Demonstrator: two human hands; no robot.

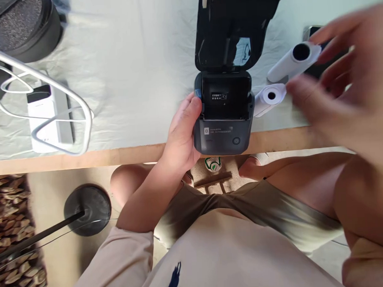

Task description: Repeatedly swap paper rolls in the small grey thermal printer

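A small dark grey printer [223,135] stands at the table's near edge with its lid [234,27] swung open and its paper bay empty. My left hand [181,133] grips the printer's left side. My right hand [341,86] hovers blurred over the right of the table, fingers spread, holding nothing I can make out. Just beyond its fingertips lie two white paper rolls: one [270,97] touching the printer's right side, the other [294,60] further back, lying on a dark phone [315,30].
A white cloth [138,78] covers the table, which has a wooden front edge [84,156]. At the left lie a white power bank [47,118] and a white wire frame [62,96]. A black round case [24,28] sits at the far left corner. Below, a lamp base [88,209] stands on the floor.
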